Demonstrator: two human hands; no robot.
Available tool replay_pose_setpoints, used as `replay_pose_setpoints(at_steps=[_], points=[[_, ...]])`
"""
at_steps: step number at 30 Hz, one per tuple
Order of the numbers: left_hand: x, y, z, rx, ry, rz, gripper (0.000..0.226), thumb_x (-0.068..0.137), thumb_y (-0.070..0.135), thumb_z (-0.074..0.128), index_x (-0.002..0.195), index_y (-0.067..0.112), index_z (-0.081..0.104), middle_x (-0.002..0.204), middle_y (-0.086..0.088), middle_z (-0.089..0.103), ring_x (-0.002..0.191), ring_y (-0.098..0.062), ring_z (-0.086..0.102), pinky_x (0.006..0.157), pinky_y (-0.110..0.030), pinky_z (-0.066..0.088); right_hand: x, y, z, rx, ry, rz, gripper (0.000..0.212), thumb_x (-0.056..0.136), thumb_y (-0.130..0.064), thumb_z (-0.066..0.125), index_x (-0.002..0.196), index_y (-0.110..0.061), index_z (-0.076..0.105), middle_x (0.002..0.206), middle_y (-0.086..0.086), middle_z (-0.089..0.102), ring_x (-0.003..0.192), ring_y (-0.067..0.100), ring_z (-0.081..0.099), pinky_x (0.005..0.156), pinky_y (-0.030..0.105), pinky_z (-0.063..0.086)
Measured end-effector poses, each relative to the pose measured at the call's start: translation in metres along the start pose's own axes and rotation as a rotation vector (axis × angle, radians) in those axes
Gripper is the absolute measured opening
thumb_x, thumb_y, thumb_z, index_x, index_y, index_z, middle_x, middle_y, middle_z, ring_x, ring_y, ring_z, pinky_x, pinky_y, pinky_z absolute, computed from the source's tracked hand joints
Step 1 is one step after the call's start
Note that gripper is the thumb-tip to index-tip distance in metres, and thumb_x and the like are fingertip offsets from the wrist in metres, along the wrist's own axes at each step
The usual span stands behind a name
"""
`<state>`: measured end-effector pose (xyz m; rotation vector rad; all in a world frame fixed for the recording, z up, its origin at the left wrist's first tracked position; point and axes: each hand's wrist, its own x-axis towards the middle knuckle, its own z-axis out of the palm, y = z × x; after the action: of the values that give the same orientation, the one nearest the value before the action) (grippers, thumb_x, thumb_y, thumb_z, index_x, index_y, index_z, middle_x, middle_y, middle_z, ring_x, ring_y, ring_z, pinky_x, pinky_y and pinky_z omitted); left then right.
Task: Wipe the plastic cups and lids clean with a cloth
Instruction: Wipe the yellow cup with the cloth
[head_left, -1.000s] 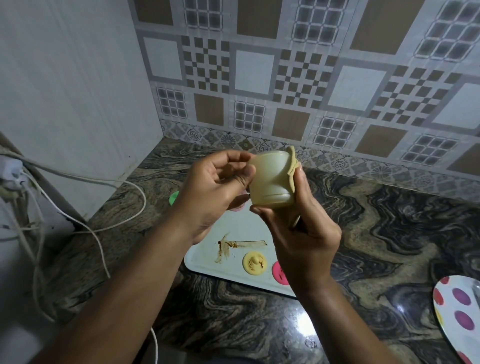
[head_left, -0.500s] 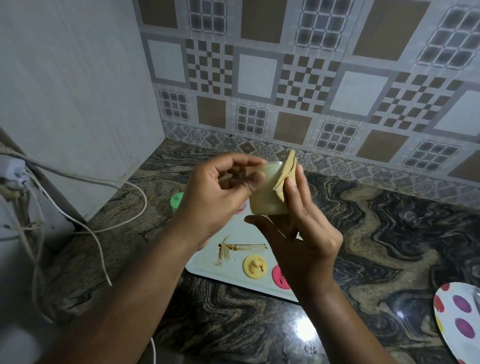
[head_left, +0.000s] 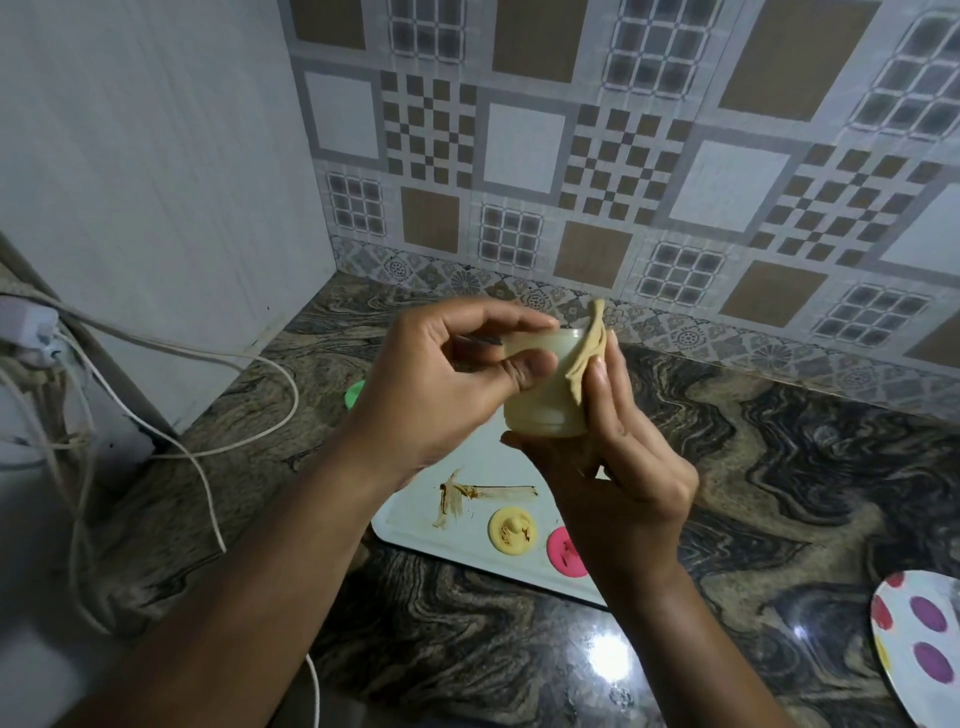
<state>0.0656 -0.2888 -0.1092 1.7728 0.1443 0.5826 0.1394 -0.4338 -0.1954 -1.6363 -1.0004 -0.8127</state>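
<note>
I hold a pale yellow plastic cup (head_left: 540, 400) above the counter, rim up. My left hand (head_left: 447, 384) pinches its rim between thumb and fingers. My right hand (head_left: 618, 457) cradles the cup from below and the right, pressing a beige cloth (head_left: 745, 358) against its side. On the white tray (head_left: 415, 525) below lie a yellow lid (head_left: 511, 530) and a pink lid (head_left: 563, 551), the pink one partly hidden by my right wrist. A brown smear (head_left: 467, 496) marks the tray.
A green object (head_left: 355, 393) peeks out behind my left hand. White cables (head_left: 208, 452) trail over the marbled counter (head_left: 779, 467) at the left, from a plug at the far left. A polka-dot plate (head_left: 919, 639) lies at the right edge. Tiled wall behind.
The cup has turned from lying on its side to rim up, and my left thumb and fingers have shifted onto its rim. The cloth has slid along the cup's right side.
</note>
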Motion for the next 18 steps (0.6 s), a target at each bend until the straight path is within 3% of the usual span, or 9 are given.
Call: replay_pose_setpoints(at_steps=[1, 3, 5, 7, 10, 14, 16, 18], points=[[0.000, 0.001, 0.000, 0.026, 0.005, 0.020, 0.027, 0.076, 0.030, 0.077, 0.103, 0.027, 0.075, 0.097, -0.001, 0.075, 0.088, -0.025, 0.068, 0.081, -0.049, 0.059, -0.002, 0.000, 0.000, 0.015, 0.011, 0.009, 0.072, 0.074, -0.018, 0.094, 0.129, 0.010, 0.056, 0.135, 0.031, 0.058, 0.126, 0.034, 0.064, 0.103, 0.027, 0.055], [0.000, 0.000, -0.001, -0.081, 0.028, -0.016, 0.027, 0.082, 0.023, 0.074, 0.109, 0.021, 0.074, 0.099, -0.006, 0.074, 0.086, -0.019, 0.070, 0.084, -0.058, 0.056, -0.006, -0.004, 0.002, 0.138, 0.052, 0.125, 0.076, 0.077, -0.022, 0.091, 0.136, 0.006, 0.051, 0.131, 0.029, 0.063, 0.112, 0.044, 0.071, 0.093, 0.038, 0.061], [0.001, -0.005, -0.002, -0.172, 0.022, -0.084, 0.027, 0.088, 0.022, 0.068, 0.114, 0.020, 0.073, 0.102, -0.011, 0.074, 0.094, -0.032, 0.070, 0.084, -0.073, 0.048, -0.006, -0.011, 0.004, 0.364, 0.109, 0.332, 0.080, 0.079, -0.035, 0.088, 0.142, -0.003, 0.050, 0.126, 0.016, 0.072, 0.101, 0.036, 0.076, 0.082, 0.047, 0.064], [0.001, -0.009, -0.002, -0.170, -0.001, -0.114, 0.027, 0.087, 0.027, 0.066, 0.112, 0.026, 0.075, 0.104, -0.007, 0.076, 0.100, -0.043, 0.068, 0.081, -0.077, 0.047, -0.004, -0.015, 0.005, 0.464, 0.128, 0.419, 0.081, 0.079, -0.043, 0.087, 0.143, -0.007, 0.051, 0.125, 0.006, 0.074, 0.101, 0.028, 0.076, 0.081, 0.046, 0.065], [0.001, -0.008, -0.001, -0.214, 0.009, -0.110, 0.019, 0.082, 0.025, 0.069, 0.099, 0.028, 0.077, 0.096, -0.010, 0.074, 0.083, -0.040, 0.060, 0.078, -0.080, 0.041, -0.002, -0.009, 0.005, 0.264, 0.055, 0.258, 0.084, 0.077, -0.032, 0.088, 0.140, 0.005, 0.047, 0.129, 0.024, 0.067, 0.109, 0.033, 0.073, 0.089, 0.039, 0.062], [-0.002, -0.004, 0.005, 0.006, 0.040, 0.021, 0.022, 0.077, 0.033, 0.076, 0.099, 0.029, 0.076, 0.092, 0.007, 0.076, 0.083, -0.037, 0.063, 0.073, -0.054, 0.056, -0.004, -0.005, 0.005, 0.075, 0.009, 0.059, 0.079, 0.071, -0.016, 0.095, 0.132, 0.010, 0.051, 0.137, 0.023, 0.055, 0.127, 0.039, 0.061, 0.107, 0.026, 0.052], [-0.002, -0.007, 0.005, -0.024, 0.051, 0.026, 0.024, 0.080, 0.034, 0.074, 0.104, 0.029, 0.076, 0.097, -0.007, 0.075, 0.084, -0.039, 0.064, 0.079, -0.057, 0.056, -0.006, -0.005, 0.006, 0.099, 0.010, 0.072, 0.079, 0.073, -0.018, 0.093, 0.133, 0.011, 0.050, 0.136, 0.024, 0.056, 0.125, 0.043, 0.062, 0.106, 0.026, 0.053], [-0.002, -0.010, 0.002, -0.157, 0.043, -0.041, 0.025, 0.086, 0.030, 0.068, 0.110, 0.026, 0.075, 0.106, -0.033, 0.064, 0.082, -0.036, 0.061, 0.085, -0.070, 0.047, -0.005, -0.006, 0.005, 0.159, 0.029, 0.154, 0.080, 0.077, -0.028, 0.089, 0.137, 0.006, 0.048, 0.133, 0.027, 0.062, 0.118, 0.047, 0.067, 0.098, 0.040, 0.059]])
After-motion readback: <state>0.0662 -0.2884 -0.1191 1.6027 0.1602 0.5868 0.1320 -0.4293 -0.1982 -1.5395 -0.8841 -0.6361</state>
